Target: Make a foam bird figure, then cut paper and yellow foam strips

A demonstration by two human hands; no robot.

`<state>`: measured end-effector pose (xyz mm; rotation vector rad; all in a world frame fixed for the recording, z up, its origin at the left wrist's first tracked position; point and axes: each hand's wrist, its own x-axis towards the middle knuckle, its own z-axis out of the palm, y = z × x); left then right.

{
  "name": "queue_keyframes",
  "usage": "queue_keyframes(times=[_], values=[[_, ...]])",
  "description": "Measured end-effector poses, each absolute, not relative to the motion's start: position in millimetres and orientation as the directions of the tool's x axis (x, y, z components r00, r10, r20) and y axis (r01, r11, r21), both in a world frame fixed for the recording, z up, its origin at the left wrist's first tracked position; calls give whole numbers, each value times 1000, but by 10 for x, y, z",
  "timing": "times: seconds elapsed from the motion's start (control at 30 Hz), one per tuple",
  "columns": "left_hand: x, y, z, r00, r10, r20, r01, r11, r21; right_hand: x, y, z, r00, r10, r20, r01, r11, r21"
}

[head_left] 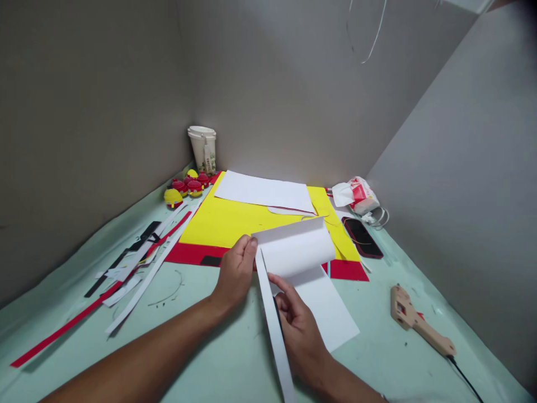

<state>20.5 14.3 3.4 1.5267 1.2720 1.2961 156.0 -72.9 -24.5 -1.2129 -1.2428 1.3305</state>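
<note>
My left hand [236,271] pinches the left edge of a sheet of white paper [300,249], which curls over toward the right. My right hand [300,336] is closed around scissors [276,309], of which only a bit of dark handle and a thin line of blade show. The blade lies in the paper just below my left thumb. A narrow white strip [274,341], partly cut off the sheet's left side, hangs down in front of my right hand. Beneath the curled sheet, another part of white paper [335,313] lies near the table; whether it is the same sheet I cannot tell.
Red, black and white strips [103,296] lie at left. Red-yellow balls [173,197] and paper cups [203,146] stand behind them. Yellow sheet [201,224] and red sheet [184,254] lie ahead. At right are a phone [361,238], tissue pack [363,195] and corded glue gun [419,322].
</note>
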Motion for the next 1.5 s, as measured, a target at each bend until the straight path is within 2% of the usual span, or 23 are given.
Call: queue_keyframes(times=[0.73,0.97,1.5], values=[[203,160,23,-2,977,214,208,-209,955,1570,-726,-296,-110,992,-66,-37,-70,-997],[198,175,15,-57,981,187,194,-173,966,1580,-713,-303,-120,991,-52,-8,-53,-999],[210,143,48,-22,973,231,235,-219,947,1561,-713,-270,-88,995,-56,7,-56,-998]])
